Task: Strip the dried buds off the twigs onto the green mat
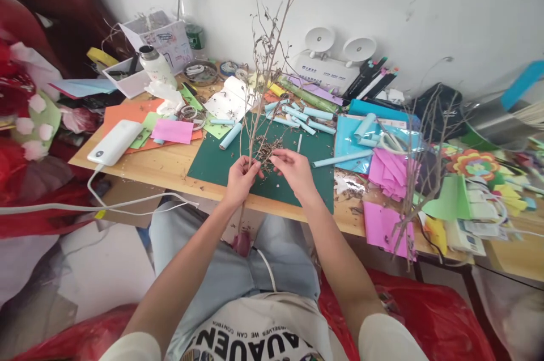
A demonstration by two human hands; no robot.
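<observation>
A tall dry branch [272,58] with curled brown leaves stands almost upright in front of me, its lower end passing below the table edge between my knees. My left hand [243,179] is closed round its stem. Just to the right, my right hand [295,171] has thumb and forefinger pinched together beside the stem; what sits between the fingertips is too small to make out. Behind both hands, a heap of dry leaf bits [267,151] lies on the green cutting mat [317,191]. Rolled light blue paper tubes [297,113] lie along the mat's far side.
At left are a white power bank [114,143] with a cable, a white bottle [157,66] and coloured paper [172,130]. More bare branches [425,168] lean over the right side, near scissors [390,143] and pink paper [387,228]. A white router box [325,72] stands against the wall.
</observation>
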